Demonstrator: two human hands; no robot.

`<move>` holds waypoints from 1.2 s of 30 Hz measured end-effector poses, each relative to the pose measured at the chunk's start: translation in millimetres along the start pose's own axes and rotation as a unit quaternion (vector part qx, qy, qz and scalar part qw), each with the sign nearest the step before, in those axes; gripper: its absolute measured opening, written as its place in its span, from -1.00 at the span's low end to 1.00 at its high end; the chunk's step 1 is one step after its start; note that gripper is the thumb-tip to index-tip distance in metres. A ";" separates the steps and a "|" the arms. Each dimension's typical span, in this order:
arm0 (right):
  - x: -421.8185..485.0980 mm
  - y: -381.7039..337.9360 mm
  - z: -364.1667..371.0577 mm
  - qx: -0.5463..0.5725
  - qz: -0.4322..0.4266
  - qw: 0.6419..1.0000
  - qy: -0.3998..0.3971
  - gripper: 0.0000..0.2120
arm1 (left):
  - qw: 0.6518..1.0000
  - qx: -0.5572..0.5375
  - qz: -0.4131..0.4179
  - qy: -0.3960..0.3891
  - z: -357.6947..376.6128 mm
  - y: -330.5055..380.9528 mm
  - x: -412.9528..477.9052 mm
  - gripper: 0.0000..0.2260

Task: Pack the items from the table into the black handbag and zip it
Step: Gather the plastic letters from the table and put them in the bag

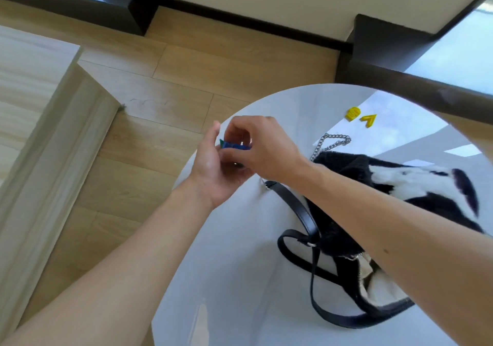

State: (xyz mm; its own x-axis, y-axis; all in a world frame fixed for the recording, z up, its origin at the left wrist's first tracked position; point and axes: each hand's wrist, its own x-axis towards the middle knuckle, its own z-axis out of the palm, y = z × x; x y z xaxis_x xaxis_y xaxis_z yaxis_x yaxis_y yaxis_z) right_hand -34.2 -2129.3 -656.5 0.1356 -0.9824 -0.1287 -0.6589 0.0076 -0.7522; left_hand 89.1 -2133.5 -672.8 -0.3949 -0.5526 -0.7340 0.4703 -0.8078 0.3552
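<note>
Blue item pinched at table edge, bag unzipped

I see both hands sharing a grip on small blue pieces [236,146], left hand [213,169] under, right hand [262,151] over, long axis level, pointing left. Right of that grip lies the black handbag [344,212], open; beyond, two yellow pieces [360,116] remain unpacked.

The white table [229,279] is bare at its near left part, so a hand can pass there. On the right, the black handbag [346,169] and its looped strap [306,241] block the way, and two yellow pieces [360,116] lie at the far edge.
</note>
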 end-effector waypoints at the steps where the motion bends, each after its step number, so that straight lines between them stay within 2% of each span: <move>1: -4.2 1.9 -5.5 -0.046 -0.024 0.999 -0.004 -0.80 | 1.000 0.000 -0.009 -0.014 8.0 -0.7 1.4 -0.50; 4: -13.5 16.4 -27.7 -0.116 -0.042 0.992 -0.023 -0.68 | 0.998 0.043 -0.025 0.030 28.0 -8.2 8.5 -0.69; 6: -17.6 30.7 -52.3 -0.041 -0.016 0.997 -0.063 -0.50 | 0.996 0.045 -0.023 0.074 33.6 -13.4 14.2 -0.66; 7: -17.0 40.4 -66.3 -0.008 0.011 0.999 -0.050 -0.44 | 0.995 0.051 -0.016 0.081 34.7 -14.8 16.0 -0.65; 9: -10.2 73.2 -96.4 -0.021 0.107 0.993 0.049 -0.42 | 0.995 0.073 -0.010 0.073 36.2 -17.4 18.1 -0.63; 11: -0.8 114.2 -127.2 -0.086 0.261 0.952 0.137 -0.40 | 0.995 0.087 -0.008 0.055 37.4 -20.2 17.8 -0.63; 12: 2.0 134.6 -139.5 -0.118 0.342 0.922 0.140 -0.38 | 0.995 0.094 -0.007 0.046 38.2 -22.2 17.4 -0.63; 14: 4.8 168.8 -151.7 -0.167 0.464 0.865 0.094 -0.34 | 0.994 0.103 -0.008 0.038 39.8 -26.2 17.4 -0.63; 16: 7.7 190.3 -149.7 -0.193 0.512 0.835 0.058 -0.32 | 0.993 0.109 -0.003 0.037 42.5 -29.7 15.9 -0.63; 18: 11.9 199.0 -140.5 -0.227 0.505 0.831 0.060 -0.31 | 0.994 0.107 -0.001 0.036 45.2 -33.4 15.2 -0.63; 22: 19.6 198.6 -125.6 -0.263 0.445 0.852 0.080 -0.36 | 0.993 0.110 0.000 0.031 48.7 -38.6 11.7 -0.62; 25: 22.0 193.2 -114.9 -0.277 0.401 0.869 0.086 -0.62 | 0.992 0.116 0.003 0.037 51.4 -41.3 8.7 -0.62; 27: 24.5 188.2 -112.2 -0.266 0.386 0.878 0.099 -0.74 | 0.992 0.123 0.011 0.041 53.1 -42.8 7.0 -0.61; 32: 16.8 181.7 -120.9 -0.237 0.351 0.904 0.063 -0.72 | 0.990 0.133 0.023 0.046 60.8 -43.2 1.3 -0.61; 36: 7.5 158.0 -130.4 -0.129 0.328 0.930 0.100 -0.78 | 0.987 0.144 0.041 0.056 71.0 -40.2 -6.0 -0.59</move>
State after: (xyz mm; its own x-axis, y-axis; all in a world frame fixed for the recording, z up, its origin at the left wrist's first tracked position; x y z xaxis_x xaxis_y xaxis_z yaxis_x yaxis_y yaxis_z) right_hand -233.8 -2159.9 -692.1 -0.4820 -0.7972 -0.3635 -0.7108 0.5984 -0.3699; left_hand 16.5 -2112.3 -641.6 -0.2672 -0.6054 -0.7497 0.2471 -0.7950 0.5540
